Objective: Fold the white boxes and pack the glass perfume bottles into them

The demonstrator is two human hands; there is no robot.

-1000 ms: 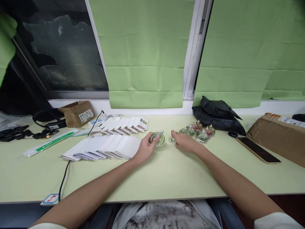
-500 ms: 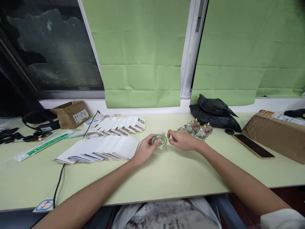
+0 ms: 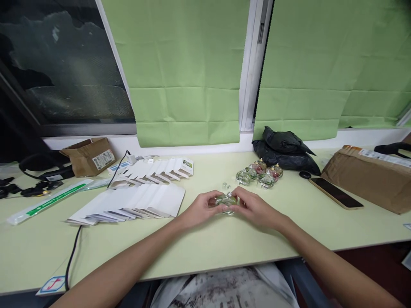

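Held in both hands above the table, at the middle of the view, is a small round clear ornament [image 3: 226,201] with green inside it. My left hand [image 3: 202,208] is closed on its left side, thumb at the front. My right hand [image 3: 255,208] grips its right side, also with the thumb in front. Fingers cover part of the ornament's edge. Just beyond my fingertips, a small clear piece [image 3: 225,186] rests on the table. To the right and farther back lies a group of similar clear ornaments [image 3: 266,179], some green and some reddish.
Left of my hands, folded white boxes [image 3: 128,201] overlap in two rows. A black plastic bag [image 3: 285,149] sits behind the ornaments. At right are a phone [image 3: 336,193] and a large cardboard box [image 3: 369,179]. A small open carton [image 3: 91,158] stands back left.
My right hand has moved in to hold the ornament's right side alongside my left. A small clear piece now shows on the table behind it. The view has shifted slightly.
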